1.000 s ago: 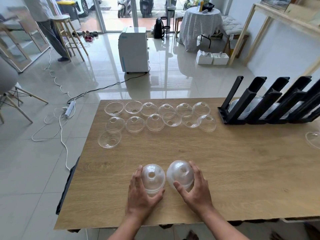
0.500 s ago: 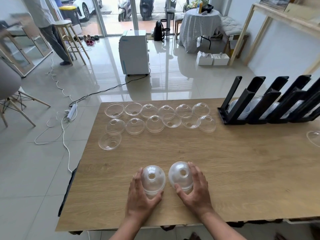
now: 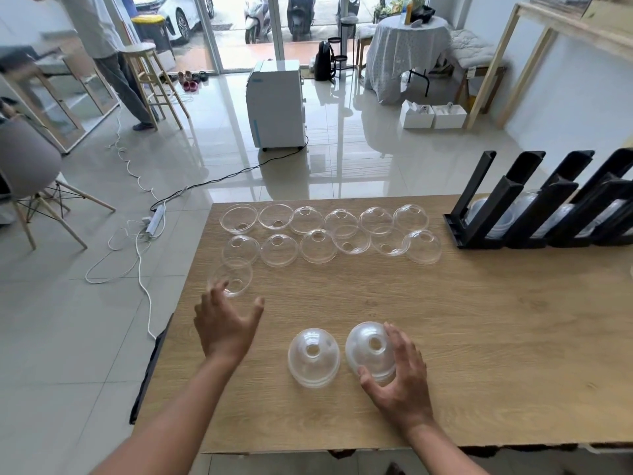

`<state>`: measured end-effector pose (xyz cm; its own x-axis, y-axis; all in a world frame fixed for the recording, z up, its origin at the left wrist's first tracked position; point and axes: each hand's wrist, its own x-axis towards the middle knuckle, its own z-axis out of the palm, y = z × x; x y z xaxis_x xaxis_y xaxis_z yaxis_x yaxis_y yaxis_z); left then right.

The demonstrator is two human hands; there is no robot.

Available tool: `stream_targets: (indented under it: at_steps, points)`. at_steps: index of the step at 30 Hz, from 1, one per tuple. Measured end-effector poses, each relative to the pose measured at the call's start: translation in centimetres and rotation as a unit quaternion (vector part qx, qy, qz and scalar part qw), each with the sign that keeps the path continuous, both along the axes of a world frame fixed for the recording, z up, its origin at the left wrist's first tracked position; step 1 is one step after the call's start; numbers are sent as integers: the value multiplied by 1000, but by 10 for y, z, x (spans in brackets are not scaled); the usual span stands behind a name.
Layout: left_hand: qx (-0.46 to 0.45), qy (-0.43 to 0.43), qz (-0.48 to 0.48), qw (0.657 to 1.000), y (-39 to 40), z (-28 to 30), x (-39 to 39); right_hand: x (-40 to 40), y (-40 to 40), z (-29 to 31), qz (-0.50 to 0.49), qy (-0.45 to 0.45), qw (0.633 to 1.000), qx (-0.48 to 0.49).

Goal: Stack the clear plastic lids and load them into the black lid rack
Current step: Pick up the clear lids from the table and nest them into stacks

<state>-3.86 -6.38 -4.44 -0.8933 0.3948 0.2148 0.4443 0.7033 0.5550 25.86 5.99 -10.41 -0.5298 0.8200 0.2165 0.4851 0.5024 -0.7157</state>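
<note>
Two short stacks of clear dome lids stand side by side near the table's front edge. My right hand (image 3: 399,375) cups the right stack (image 3: 368,347), thumb in front and fingers curled round its far side. Nothing touches the left stack (image 3: 313,358). My left hand (image 3: 226,323) is open with fingers spread, its fingertips at the near rim of a single upturned lid (image 3: 233,275) by the table's left edge. Two rows of several loose lids (image 3: 317,245) lie further back. The black lid rack (image 3: 496,214) stands at the far right with lids in its slots.
The wooden table (image 3: 479,337) has its left edge close to my left hand. On the tiled floor beyond are a white appliance (image 3: 275,104), cables, a chair (image 3: 27,159) and a person standing by a stool (image 3: 150,80).
My left hand has let go of the left stack and moved left and forward to the single lid. My right hand stays on the right stack.
</note>
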Motion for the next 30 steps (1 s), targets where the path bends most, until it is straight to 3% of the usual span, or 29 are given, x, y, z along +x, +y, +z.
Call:
stream_targets:
  at_steps: [3,8,15,18,21,25,28,30]
  points:
    - [-130,-38,7,991,19,17,-50,-1,-1,4,0,3,1000,-5]
    - [-250,-91,-53,963,44,24,-90,0,0,6,-4,14,1000,-1]
    - [-293,-116,-112,942,37,31,-83,2,0,9,-4,9,1000,-5]
    - [-220,-159,-105,957,26,43,-69,2,-1,10,-3,9,1000,-11]
    - [-39,-217,-125,967,13,52,-43,3,-1,10,-1,9,1000,-12]
    - [220,-282,-190,914,-5,41,19,4,0,6,2,15,1000,-11]
    - [286,-277,-223,890,-16,12,66,5,1,5,5,17,1000,-10]
    - [276,-266,-225,896,-22,-8,92,4,1,4,5,17,1000,-11]
